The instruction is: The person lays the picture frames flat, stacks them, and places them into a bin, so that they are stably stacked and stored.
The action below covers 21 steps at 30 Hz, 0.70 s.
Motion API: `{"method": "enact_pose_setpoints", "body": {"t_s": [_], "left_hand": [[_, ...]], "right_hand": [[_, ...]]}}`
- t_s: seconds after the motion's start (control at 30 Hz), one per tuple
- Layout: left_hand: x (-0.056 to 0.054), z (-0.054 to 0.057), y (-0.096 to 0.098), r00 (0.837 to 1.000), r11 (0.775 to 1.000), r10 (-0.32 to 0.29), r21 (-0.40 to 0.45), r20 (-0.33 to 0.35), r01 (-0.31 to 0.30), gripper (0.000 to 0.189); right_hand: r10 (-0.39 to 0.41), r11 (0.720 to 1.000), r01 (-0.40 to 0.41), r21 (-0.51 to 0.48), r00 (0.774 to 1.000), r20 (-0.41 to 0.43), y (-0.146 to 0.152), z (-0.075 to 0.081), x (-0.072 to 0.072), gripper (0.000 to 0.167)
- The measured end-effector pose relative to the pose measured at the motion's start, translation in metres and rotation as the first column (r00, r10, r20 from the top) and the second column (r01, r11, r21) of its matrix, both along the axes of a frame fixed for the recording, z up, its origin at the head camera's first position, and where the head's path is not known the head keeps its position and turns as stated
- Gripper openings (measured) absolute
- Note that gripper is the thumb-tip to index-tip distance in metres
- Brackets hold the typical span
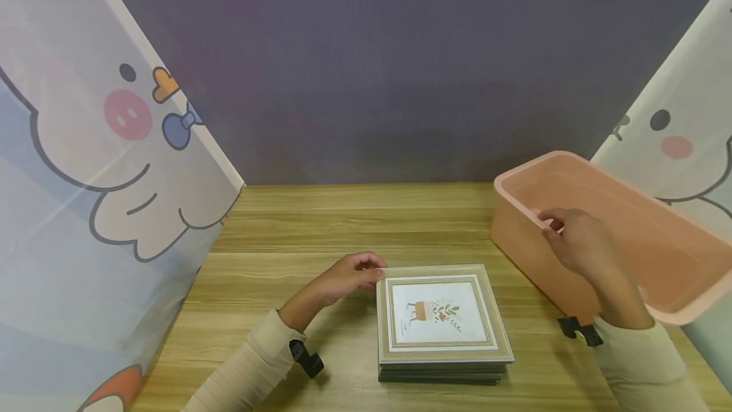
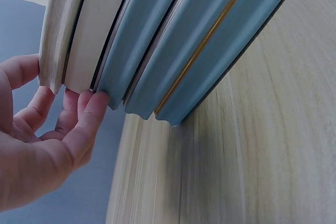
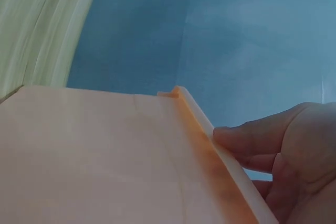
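Observation:
A stack of picture frames (image 1: pixel 442 346) lies on the table; the top one has a pale wood border round a print of a plant in an orange pot. The left wrist view shows its side: pale frames (image 2: pixel 97 30) above blue-grey ones (image 2: pixel 152 30). My left hand (image 1: pixel 352 277) grips the upper frames at the stack's far left corner, thumb and curled fingertips on their edges. To the right stands a pink plastic bin (image 1: pixel 515 266). My right hand (image 1: pixel 583 247) pinches the bin's left rim, thumb on the outer side (image 3: pixel 247 137) and fingers over the inside.
The wood-grain table (image 1: pixel 320 221) runs back to a dark grey wall panel (image 1: pixel 366 68). Cartoon-printed sheets (image 1: pixel 63 196) stand at the left and right sides. The bin reaches close to the right sheet (image 1: pixel 680 126).

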<state>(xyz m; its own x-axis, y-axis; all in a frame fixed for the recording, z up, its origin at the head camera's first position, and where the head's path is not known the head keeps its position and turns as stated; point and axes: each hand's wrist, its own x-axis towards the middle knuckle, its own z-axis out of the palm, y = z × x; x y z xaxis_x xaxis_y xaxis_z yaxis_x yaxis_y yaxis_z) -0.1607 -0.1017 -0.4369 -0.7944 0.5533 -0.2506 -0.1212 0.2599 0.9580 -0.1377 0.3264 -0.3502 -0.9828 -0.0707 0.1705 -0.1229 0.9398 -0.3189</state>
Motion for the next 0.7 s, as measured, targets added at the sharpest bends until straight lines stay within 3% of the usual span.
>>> {"method": "enact_pose_setpoints", "body": {"t_s": [0.27,0.7], "left_hand": [[0.001,0.001,0.001,1.000,1.000,0.014,-0.015,0.003,-0.014,0.027],[0.002,0.003,-0.001,1.000,1.000,0.002,-0.025,-0.006,-0.002,0.027]], "right_hand": [[0.094,0.995,-0.095,-0.023,0.994,-0.049,-0.015,0.002,-0.009,0.026],[0.234,0.969,-0.236,-0.069,0.972,-0.037,-0.039,0.006,-0.022,0.022]]}}
